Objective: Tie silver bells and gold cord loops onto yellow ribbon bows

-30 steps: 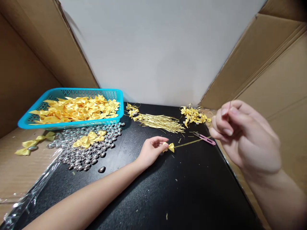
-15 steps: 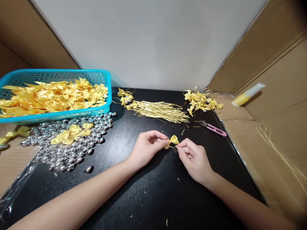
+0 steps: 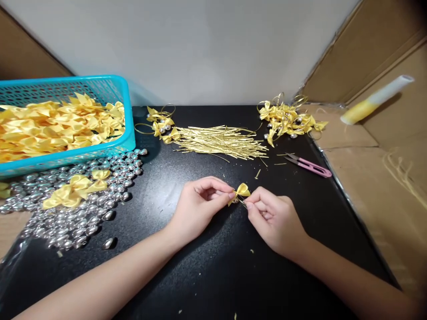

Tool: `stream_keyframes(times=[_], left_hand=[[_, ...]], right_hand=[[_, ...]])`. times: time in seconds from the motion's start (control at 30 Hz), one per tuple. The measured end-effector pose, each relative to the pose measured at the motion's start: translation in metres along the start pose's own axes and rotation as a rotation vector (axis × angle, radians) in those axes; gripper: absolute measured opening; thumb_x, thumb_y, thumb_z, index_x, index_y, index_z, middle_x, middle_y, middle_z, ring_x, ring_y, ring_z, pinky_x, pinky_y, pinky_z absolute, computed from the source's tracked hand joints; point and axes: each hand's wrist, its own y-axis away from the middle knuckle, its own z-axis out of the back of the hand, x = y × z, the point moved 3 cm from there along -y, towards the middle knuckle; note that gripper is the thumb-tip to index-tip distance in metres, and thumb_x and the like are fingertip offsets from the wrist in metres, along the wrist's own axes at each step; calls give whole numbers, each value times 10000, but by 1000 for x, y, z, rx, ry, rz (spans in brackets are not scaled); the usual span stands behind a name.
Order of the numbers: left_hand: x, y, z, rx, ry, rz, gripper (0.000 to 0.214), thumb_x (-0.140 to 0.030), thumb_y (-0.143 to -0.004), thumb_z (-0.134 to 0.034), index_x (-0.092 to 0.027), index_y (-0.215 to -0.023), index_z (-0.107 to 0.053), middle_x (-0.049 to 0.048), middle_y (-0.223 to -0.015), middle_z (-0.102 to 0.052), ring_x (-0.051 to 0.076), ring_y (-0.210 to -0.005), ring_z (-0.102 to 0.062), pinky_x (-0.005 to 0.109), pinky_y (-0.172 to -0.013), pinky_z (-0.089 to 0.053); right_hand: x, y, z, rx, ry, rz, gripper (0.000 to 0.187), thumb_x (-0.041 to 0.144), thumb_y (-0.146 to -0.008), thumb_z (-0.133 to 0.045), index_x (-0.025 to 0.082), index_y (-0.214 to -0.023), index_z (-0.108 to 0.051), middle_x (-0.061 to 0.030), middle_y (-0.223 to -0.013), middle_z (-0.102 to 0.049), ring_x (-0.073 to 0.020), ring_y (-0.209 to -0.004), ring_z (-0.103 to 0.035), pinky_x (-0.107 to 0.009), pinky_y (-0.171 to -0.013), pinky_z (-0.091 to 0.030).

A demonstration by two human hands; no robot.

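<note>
A small yellow ribbon bow (image 3: 240, 191) is held just above the black table top (image 3: 213, 275), near its middle. My left hand (image 3: 200, 203) pinches the bow from the left with thumb and forefinger. From the right, my right hand (image 3: 271, 218) pinches at the bow's lower edge, where a thin gold thread and a tiny silver bit show. Both hands have their fingers closed.
A teal basket (image 3: 128, 133) full of yellow bows stands at the left, silver bells (image 3: 83, 218) spread before it. Gold threads (image 3: 220, 141) lie behind the hands, finished bows (image 3: 288, 118) at back right, pink snips (image 3: 308, 165) beside them. Cardboard walls flank both sides.
My right hand has come down from mid-air on the right to the bow and now pinches it. The view has shifted left and down; the left hand keeps its hold.
</note>
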Motion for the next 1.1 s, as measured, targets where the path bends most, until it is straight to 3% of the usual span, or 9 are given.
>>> stream_keyframes(times=[0.27, 0.53, 1.1], left_hand=[[0, 1, 0, 15, -28, -38, 44, -125, -714, -759, -159, -698, -737, 14, -763, -734, 100, -703, -669, 172, -645, -532], [1, 3, -1, 79, 77, -12, 60, -106, -755, -729, -144, -713, -709, 47, -874, -776, 131, -828, -715, 213, -768, -564], [-1, 3, 0, 60, 0, -57, 76, -96, -755, -713, -154, -707, -708, 48, -893, -769, 143, -828, -714, 231, -753, -572]], right_hand=[[2, -1, 1, 15, -8, -15, 169, 88, -865, -462, 191, -731, -463, 108, -472, -327, -38, -386, -281, -185, -398, -222], [3, 0, 1, 36, -33, -38, 178, 83, -859, -463, 196, -723, -443, 110, -469, -326, -35, -375, -279, -186, -393, -213], [5, -2, 1, 45, -45, -54, 181, 86, -850, -457, 200, -711, -432, 109, -467, -326, -36, -380, -266, -193, -391, -208]])
